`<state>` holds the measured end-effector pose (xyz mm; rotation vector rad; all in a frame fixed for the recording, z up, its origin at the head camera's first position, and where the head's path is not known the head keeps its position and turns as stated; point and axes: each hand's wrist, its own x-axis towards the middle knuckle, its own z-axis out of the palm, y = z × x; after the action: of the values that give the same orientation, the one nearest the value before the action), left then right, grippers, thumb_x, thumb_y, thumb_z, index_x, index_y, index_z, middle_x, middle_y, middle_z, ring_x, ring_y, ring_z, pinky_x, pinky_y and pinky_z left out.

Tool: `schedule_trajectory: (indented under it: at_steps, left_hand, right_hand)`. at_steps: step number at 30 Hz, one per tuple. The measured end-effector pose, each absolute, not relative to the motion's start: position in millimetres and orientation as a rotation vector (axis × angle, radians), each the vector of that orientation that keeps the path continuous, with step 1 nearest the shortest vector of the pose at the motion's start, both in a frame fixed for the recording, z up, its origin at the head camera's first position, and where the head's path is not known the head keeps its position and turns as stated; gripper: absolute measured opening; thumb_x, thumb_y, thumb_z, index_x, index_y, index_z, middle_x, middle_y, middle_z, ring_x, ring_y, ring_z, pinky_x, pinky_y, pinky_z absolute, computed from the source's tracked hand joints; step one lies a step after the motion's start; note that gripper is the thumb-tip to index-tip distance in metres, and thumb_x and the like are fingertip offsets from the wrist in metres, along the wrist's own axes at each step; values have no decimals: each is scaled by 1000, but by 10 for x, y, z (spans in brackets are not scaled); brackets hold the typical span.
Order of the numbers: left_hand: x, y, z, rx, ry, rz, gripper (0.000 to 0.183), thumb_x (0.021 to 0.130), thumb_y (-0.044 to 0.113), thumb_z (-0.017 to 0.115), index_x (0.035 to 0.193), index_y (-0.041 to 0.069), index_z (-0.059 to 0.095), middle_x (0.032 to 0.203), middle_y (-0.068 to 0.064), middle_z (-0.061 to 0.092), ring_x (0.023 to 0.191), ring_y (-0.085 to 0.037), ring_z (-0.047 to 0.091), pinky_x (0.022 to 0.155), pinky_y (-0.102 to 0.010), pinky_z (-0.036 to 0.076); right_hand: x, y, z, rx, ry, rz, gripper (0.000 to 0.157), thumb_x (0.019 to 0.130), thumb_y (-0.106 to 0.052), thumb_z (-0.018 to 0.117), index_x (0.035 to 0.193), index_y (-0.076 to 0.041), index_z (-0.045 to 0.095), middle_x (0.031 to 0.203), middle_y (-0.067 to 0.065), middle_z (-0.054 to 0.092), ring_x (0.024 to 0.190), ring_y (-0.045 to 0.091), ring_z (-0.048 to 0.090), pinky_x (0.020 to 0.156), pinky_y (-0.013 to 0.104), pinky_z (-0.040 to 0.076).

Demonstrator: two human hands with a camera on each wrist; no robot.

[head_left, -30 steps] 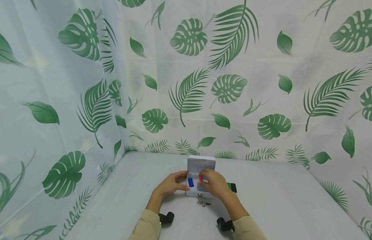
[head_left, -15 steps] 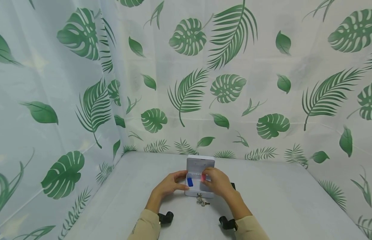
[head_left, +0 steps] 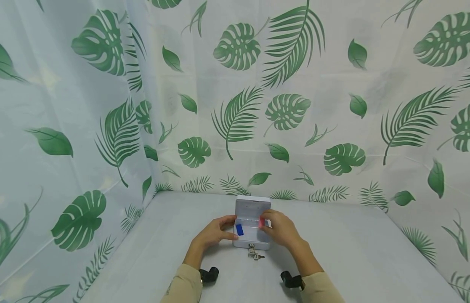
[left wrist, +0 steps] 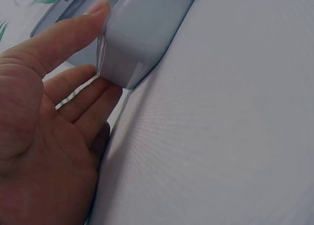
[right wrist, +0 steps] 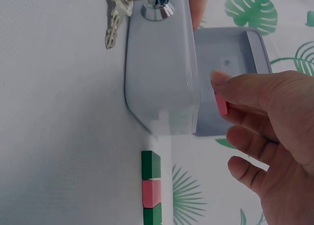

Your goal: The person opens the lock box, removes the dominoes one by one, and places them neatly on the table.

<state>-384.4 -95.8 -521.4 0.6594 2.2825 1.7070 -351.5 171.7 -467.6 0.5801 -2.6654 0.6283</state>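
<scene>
A small white metal cash box [head_left: 241, 243] stands with its lid [head_left: 252, 208] raised at the back. Inside, toward the left, lies a blue block [head_left: 240, 229]. My left hand [head_left: 215, 231] holds the box by its left side; in the left wrist view the thumb rests on the rim and the fingers touch the wall. Between thumb and index finger, my right hand [head_left: 283, 229] pinches a red block [right wrist: 221, 103] over the right part of the box. How close the block is to the box floor cannot be told.
Keys [head_left: 256, 255] hang from the lock at the box's front. In the right wrist view, a green block [right wrist: 151, 164] and a red block [right wrist: 151, 193] stand in a row beside the box, with more green below. Leaf-patterned curtains rise behind the white table [head_left: 352, 252].
My right hand has moved to the right across the box with the red block. It now hides the green and black pieces beside the box. My left hand keeps its place.
</scene>
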Motion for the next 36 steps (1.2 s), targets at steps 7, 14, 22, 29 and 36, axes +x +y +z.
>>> schedule_trajectory:
  at_steps: [7,14,22,29,36]
  left_hand:
    - [-3853,-958,-5214,660,2296,1695,79,84,17,87,153,7,50,157,-13,52,150,-34,45,125,-56,30]
    - [-3846,-958,-5216,658,2300,1694,78,84,18,87,153,8,51,156,-12,54,149,-34,46,125,-57,31]
    - [-3836,-958,-5213,651,2300,1701,77,85,17,87,153,9,51,156,-12,54,149,-34,46,125,-57,31]
    - [-3830,-958,-5201,656,2296,1701,77,85,17,87,153,9,51,157,-12,53,149,-34,46,125,-57,31]
    - [-3820,-965,-5180,653,2287,1698,79,84,18,87,154,9,50,157,-12,53,149,-34,45,125,-55,32]
  right_hand:
    - [-3527,1740,-4673,545,-2696,613,20,86,-13,85,103,-9,77,119,7,74,111,29,70,97,50,58]
    - [-3534,1764,-4681,524,-2719,627,19,87,-15,84,104,-10,77,122,8,74,112,30,70,98,51,58]
    - [-3521,1795,-4660,531,-2719,638,20,88,-15,84,106,-9,77,120,8,75,110,29,70,96,50,58]
    - [-3511,1838,-4622,554,-2736,691,24,88,-13,83,110,-6,77,121,10,74,107,32,70,92,49,59]
    - [-3531,1914,-4605,596,-2755,737,27,89,-12,82,115,-5,77,124,9,74,89,24,68,76,36,57]
